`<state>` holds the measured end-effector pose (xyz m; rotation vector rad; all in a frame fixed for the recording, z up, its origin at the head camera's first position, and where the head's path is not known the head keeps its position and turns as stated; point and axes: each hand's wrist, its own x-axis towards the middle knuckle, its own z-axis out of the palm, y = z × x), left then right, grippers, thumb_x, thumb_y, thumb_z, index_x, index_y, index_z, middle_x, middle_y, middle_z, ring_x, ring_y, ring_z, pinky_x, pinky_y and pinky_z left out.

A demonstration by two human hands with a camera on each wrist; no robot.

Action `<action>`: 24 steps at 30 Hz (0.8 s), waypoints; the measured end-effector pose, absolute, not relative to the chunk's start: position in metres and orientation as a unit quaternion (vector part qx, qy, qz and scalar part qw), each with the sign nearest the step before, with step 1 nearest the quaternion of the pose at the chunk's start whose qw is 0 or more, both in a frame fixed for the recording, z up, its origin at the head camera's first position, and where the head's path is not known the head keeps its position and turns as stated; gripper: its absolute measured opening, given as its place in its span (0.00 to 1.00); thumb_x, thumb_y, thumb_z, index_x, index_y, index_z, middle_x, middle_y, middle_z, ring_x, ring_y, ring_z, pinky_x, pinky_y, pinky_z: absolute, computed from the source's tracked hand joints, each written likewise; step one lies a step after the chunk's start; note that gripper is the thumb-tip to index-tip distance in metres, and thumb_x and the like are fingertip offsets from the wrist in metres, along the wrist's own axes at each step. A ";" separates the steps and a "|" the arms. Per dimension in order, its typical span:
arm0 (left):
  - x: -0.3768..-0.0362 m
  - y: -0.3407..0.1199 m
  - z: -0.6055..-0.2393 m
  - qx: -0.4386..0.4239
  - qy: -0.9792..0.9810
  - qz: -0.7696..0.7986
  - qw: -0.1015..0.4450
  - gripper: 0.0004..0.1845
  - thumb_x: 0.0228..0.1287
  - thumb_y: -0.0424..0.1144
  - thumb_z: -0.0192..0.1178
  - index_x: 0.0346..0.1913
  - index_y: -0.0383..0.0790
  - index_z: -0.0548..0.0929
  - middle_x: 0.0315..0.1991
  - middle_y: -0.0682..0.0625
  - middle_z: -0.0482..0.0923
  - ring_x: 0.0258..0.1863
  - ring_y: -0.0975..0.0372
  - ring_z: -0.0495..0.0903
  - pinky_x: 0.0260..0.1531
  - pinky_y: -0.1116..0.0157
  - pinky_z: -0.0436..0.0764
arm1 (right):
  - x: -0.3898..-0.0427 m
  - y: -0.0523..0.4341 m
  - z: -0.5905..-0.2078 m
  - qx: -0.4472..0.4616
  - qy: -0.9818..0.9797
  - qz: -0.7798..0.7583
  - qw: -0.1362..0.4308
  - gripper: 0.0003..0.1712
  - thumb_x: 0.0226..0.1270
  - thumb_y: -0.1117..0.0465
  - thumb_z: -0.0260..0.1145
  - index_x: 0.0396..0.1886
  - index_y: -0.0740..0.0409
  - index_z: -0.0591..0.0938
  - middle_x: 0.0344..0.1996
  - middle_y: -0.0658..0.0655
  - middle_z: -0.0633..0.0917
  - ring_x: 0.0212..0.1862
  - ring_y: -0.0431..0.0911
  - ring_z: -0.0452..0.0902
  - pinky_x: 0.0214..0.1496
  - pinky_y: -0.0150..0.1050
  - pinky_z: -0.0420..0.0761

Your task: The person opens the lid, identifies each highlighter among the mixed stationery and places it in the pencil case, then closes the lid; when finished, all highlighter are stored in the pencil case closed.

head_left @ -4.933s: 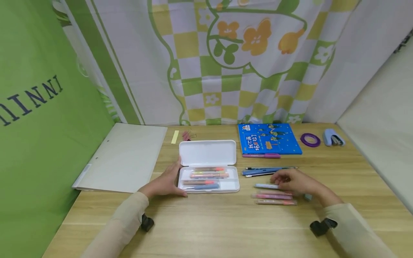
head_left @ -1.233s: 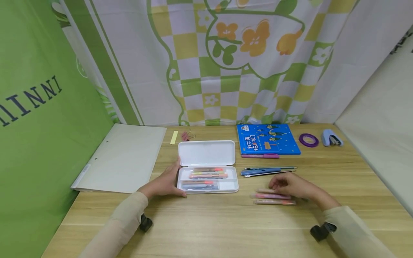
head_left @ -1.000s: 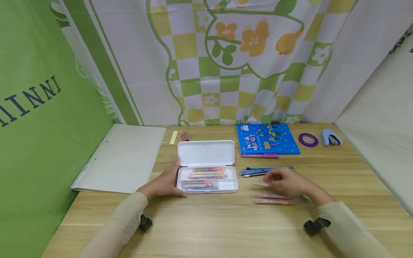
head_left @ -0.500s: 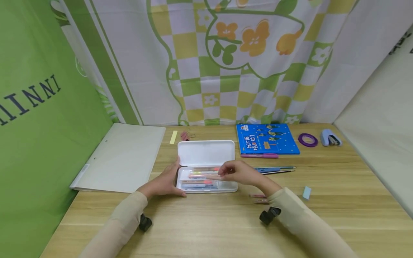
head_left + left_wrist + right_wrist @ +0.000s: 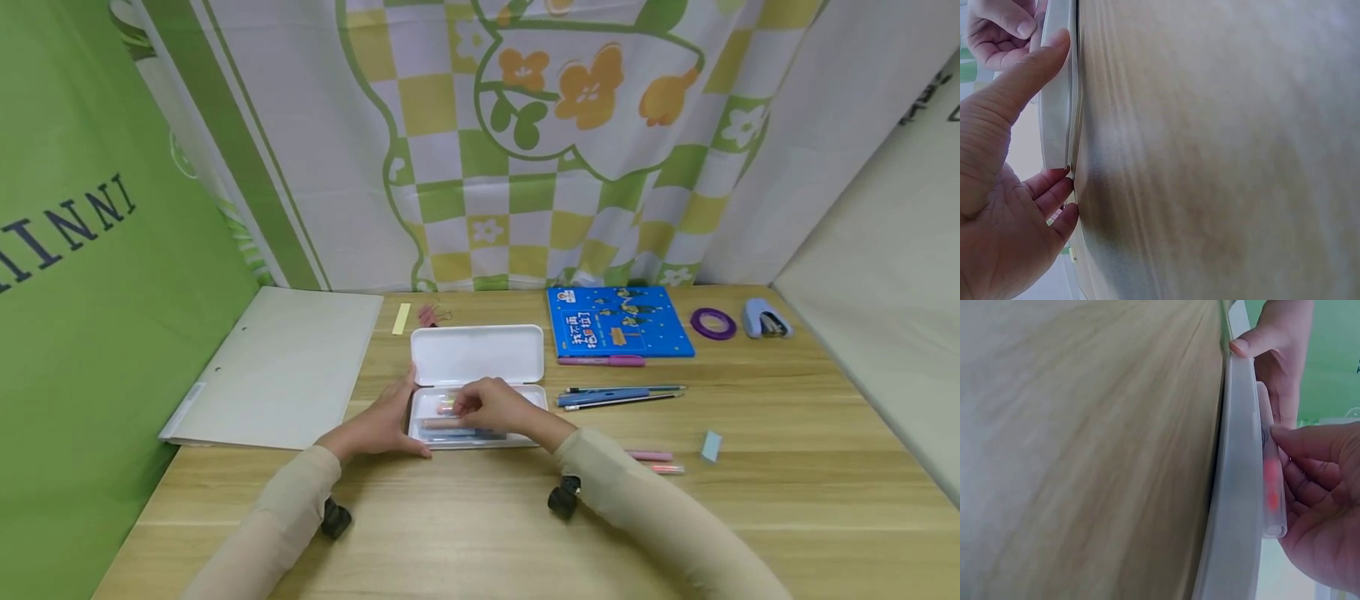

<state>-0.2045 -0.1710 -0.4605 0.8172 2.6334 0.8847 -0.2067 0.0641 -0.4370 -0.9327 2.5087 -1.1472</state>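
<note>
The white pencil case (image 5: 477,356) lies with its lid back and several pens in its two compartments. My left hand (image 5: 381,421) holds the case at its left end, thumb against the front wall and fingers at the end wall. Over the case, my right hand (image 5: 495,408) pinches a slim beige pen (image 5: 442,423), level above the front compartment. The right wrist view shows this pen (image 5: 1270,469) with a clear end and a red-pink part inside, close beside the case's front wall. My right hand hides part of the pens behind it.
Right of the case lie two pink pens (image 5: 651,456), a light blue eraser (image 5: 712,446), and blue and black pens or pencils (image 5: 621,397). Behind are a purple pen (image 5: 602,361), blue book (image 5: 621,322), purple tape roll (image 5: 713,324) and stapler (image 5: 767,319). A white folder (image 5: 281,367) lies left.
My right hand has picked up the beige pen from the row on the table and carried it left over the case. Earlier, a pale blue pen left that row. My left hand stays put.
</note>
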 end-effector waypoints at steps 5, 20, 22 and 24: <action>-0.204 -0.171 -0.460 0.277 0.904 0.300 0.125 0.73 0.38 0.51 0.78 0.71 0.24 0.31 0.72 0.30 0.44 0.69 0.42 0.48 0.67 0.47 0.51 | -0.206 0.058 -0.439 -0.319 0.866 -0.376 0.084 0.05 0.50 0.71 0.71 0.27 0.61 0.84 0.21 0.48 0.81 0.27 0.33 0.71 0.32 0.27 0.73; -0.204 -0.171 -0.459 0.275 0.903 0.304 0.125 0.74 0.38 0.50 0.78 0.70 0.23 0.31 0.67 0.33 0.56 0.67 0.43 0.53 0.66 0.47 0.53 | -0.207 0.073 -0.432 -0.263 0.861 -0.418 0.122 0.05 0.55 0.68 0.70 0.33 0.62 0.85 0.26 0.49 0.83 0.30 0.37 0.73 0.35 0.31 0.75; -0.204 -0.170 -0.460 0.278 0.902 0.305 0.124 0.74 0.37 0.50 0.78 0.70 0.23 0.30 0.64 0.35 0.61 0.65 0.45 0.56 0.66 0.48 0.54 | -0.207 0.084 -0.429 -0.249 0.856 -0.435 0.129 0.06 0.57 0.68 0.69 0.35 0.63 0.85 0.29 0.50 0.84 0.32 0.38 0.74 0.37 0.32 0.76; -0.204 -0.170 -0.460 0.280 0.902 0.305 0.123 0.74 0.37 0.50 0.78 0.70 0.22 0.30 0.64 0.35 0.61 0.65 0.45 0.56 0.66 0.48 0.54 | -0.207 0.096 -0.427 -0.239 0.849 -0.452 0.135 0.07 0.59 0.67 0.68 0.37 0.65 0.84 0.30 0.52 0.84 0.33 0.40 0.75 0.38 0.33 0.76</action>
